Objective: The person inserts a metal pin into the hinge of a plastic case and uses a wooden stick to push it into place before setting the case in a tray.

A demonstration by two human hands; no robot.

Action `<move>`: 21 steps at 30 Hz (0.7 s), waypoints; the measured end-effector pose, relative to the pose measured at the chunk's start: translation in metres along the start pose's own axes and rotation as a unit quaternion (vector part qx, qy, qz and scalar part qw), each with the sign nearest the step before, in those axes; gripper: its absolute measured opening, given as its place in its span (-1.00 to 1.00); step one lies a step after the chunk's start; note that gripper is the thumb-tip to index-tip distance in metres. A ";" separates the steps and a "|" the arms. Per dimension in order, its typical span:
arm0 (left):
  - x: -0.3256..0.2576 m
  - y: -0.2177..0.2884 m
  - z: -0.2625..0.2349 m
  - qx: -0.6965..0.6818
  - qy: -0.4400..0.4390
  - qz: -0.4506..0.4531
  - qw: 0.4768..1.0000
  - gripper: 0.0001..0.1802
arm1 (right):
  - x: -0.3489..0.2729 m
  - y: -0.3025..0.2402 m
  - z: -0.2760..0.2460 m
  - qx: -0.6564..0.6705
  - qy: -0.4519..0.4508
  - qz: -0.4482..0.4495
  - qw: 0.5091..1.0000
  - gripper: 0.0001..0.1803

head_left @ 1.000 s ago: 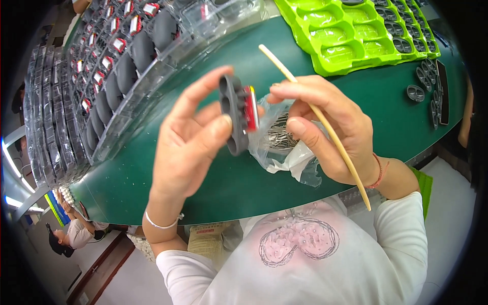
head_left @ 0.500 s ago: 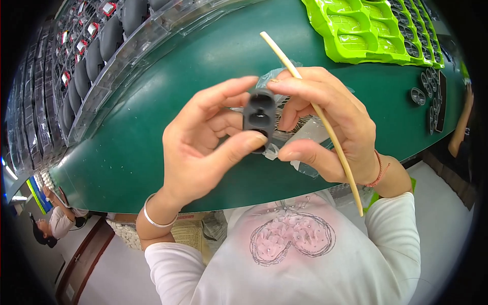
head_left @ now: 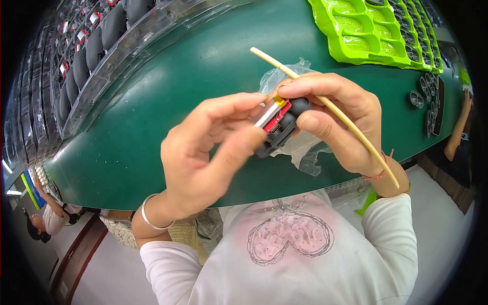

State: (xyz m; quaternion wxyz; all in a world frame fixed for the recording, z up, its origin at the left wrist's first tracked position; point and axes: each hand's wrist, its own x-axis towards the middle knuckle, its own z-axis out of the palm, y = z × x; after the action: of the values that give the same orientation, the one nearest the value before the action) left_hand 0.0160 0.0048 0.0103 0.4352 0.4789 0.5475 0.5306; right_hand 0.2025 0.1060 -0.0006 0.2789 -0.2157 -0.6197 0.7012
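Observation:
Both hands hold a black plastic casing (head_left: pixel 287 123) with rounded bulges, tilted above the table. Along its upper side show a red circuit board (head_left: pixel 277 118) and a silver battery-like block (head_left: pixel 266 115) with yellow tape at one end. My left hand (head_left: pixel 201 152) pinches the assembly from the left between thumb and fingers. My right hand (head_left: pixel 353 109) grips its right end with thumb and forefinger. A thin pale wooden stick (head_left: pixel 351 124) also lies through the right hand, slanting from upper left to lower right. Beneath the hands rests a crumpled clear plastic bag (head_left: pixel 305 158), partly hidden.
A clear plastic tray (head_left: pixel 96 91) at the left holds several black shells with red parts. At the far right stands a bright green compartment tray (head_left: pixel 351 43); several small dark round pieces (head_left: pixel 417 99) lie near it on the green table (head_left: pixel 122 157). Other people sit at both sides.
The casing has turned over: its wells faced me before, now the red board and silver block show. The right hand has closed onto it, and the stick has swung flatter.

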 end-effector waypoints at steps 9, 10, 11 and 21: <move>0.006 -0.002 -0.004 -0.184 -0.052 -0.253 0.948 -0.65 | 0.002 -0.003 -0.002 0.033 -0.016 0.029 0.999 -0.69; 0.008 -0.001 -0.003 -0.203 -0.042 -0.281 0.937 -0.63 | 0.002 -0.003 -0.003 0.017 -0.022 0.024 0.999 -0.70; 0.009 0.000 -0.003 -0.221 -0.032 -0.308 0.925 -0.61 | 0.003 -0.004 -0.004 0.002 -0.028 0.019 0.999 -0.70; 0.009 0.001 -0.012 -0.283 -0.076 -0.262 0.919 -0.42 | 0.013 -0.008 -0.017 -0.190 0.024 -0.215 0.958 -0.81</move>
State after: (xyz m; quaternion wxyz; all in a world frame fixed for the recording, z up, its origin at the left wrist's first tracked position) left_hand 0.0025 0.0120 0.0127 0.7162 0.2136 0.4455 0.4929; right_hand 0.2048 0.1279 0.0055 0.3913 -0.1436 -0.7665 0.4885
